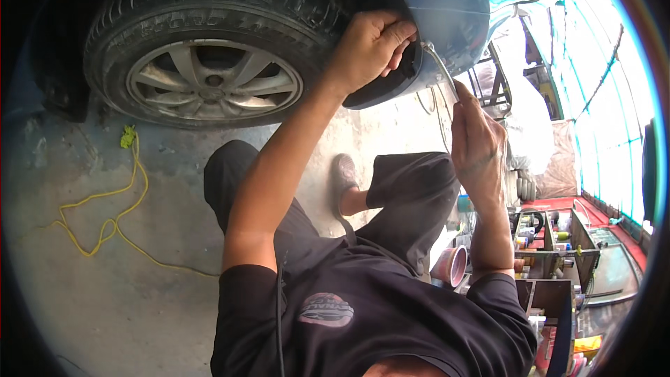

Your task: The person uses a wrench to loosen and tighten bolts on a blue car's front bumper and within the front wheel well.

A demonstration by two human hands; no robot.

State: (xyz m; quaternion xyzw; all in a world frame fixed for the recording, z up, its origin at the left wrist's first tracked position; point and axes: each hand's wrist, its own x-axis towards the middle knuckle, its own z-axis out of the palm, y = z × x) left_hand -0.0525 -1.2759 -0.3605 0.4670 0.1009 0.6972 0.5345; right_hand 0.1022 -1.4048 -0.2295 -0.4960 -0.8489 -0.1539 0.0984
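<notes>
A car's tire (pixel 258 24) with a silver alloy wheel (pixel 185 70) fills the upper left, beneath a blue-grey body panel (pixel 447 0). My left hand (pixel 366 49) is closed at the wheel arch's edge, right of the tire; whatever its fingers grip is too small or hidden to make out. My right hand (pixel 478 139) is wrapped round a slim silver metal tool (pixel 441 63), which rises toward the arch edge and ends in a small head close to my left fingertips. I cannot tell whether that head touches the panel.
A yellow cord (pixel 101 234) with a green end lies on the concrete floor (pixel 105 307). At the right are compartmented organizers (pixel 558 251) with bottles and cans, a reddish tub (pixel 453 265), a metal frame (pixel 495 77) and translucent sheeting (pixel 600 63). My legs (pixel 412 195) are below the wheel arch.
</notes>
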